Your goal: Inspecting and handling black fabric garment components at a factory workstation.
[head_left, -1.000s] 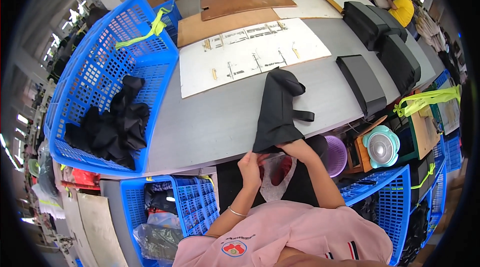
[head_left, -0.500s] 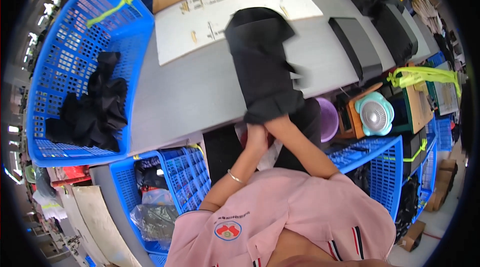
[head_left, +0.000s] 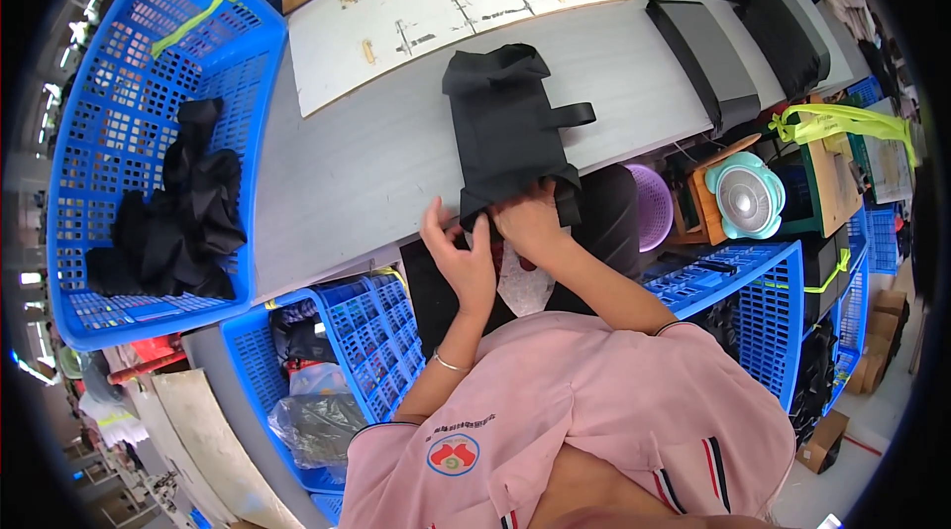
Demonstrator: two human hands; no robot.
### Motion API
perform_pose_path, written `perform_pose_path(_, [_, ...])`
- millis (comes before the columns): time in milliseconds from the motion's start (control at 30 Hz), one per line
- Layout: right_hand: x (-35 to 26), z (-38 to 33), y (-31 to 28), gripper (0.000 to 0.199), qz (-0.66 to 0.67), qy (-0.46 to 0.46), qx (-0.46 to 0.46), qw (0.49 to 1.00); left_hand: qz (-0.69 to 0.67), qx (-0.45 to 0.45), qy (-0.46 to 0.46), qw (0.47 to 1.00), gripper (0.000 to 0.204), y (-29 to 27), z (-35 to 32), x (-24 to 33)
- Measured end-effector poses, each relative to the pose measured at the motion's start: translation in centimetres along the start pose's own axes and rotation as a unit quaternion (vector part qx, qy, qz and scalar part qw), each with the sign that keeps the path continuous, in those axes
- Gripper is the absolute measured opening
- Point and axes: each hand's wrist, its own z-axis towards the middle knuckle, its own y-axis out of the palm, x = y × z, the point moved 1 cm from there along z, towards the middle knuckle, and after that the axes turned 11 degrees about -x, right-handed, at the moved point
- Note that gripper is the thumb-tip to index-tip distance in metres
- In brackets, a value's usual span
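A black fabric bag lies on the grey table, its near edge at the table's front. A short strap loop sticks out from its right side, and its far end is folded up. My right hand grips the near edge, its fingertips partly hidden by the cloth. Beside the bag's near left corner, my left hand has its thumb and forefinger spread apart. The thumb tip is close to the cloth; whether it touches I cannot tell.
A blue basket with black fabric pieces stands at the left. Beyond the bag lies a white marked board. Black box-shaped cases line the far right. Blue crates, a purple basket and a teal fan sit lower down.
The black bag has come to rest flatter on the table, its far end lower and nearer. My hands, formerly together under its near end, have parted, the left moving out to the left.
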Motion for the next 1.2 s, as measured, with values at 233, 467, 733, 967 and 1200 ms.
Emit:
perform_pose_path(233, [1.8,-1.0,-0.3,0.032,0.052,-0.091,0.088,0.991,0.011,-0.212,-0.052,0.976,0.025,-1.7,-2.0,1.4])
perform_pose_path(467, [1.4,-4.3,-0.9,0.043,0.084,-0.12,-0.072,0.987,-0.222,-0.166,-0.176,0.945,0.038,-3.3,0.5,1.4])
perform_pose_path(733, [0.7,-8.9,-11.4,0.013,0.492,-0.092,-0.073,0.862,-0.334,-0.24,-0.231,0.882,0.051,-2.1,1.6,0.7])
perform_pose_path(967, [6.1,-7.4,-15.1,0.022,0.424,0.146,0.043,0.893,-0.254,-0.343,-0.201,0.882,0.049,-2.1,-0.4,2.5])
perform_pose_path(1200, [7.2,-8.7,-12.2,0.016,0.837,0.014,-0.172,0.519,-0.354,-0.363,-0.177,0.843,0.035,-2.0,0.0,4.8])
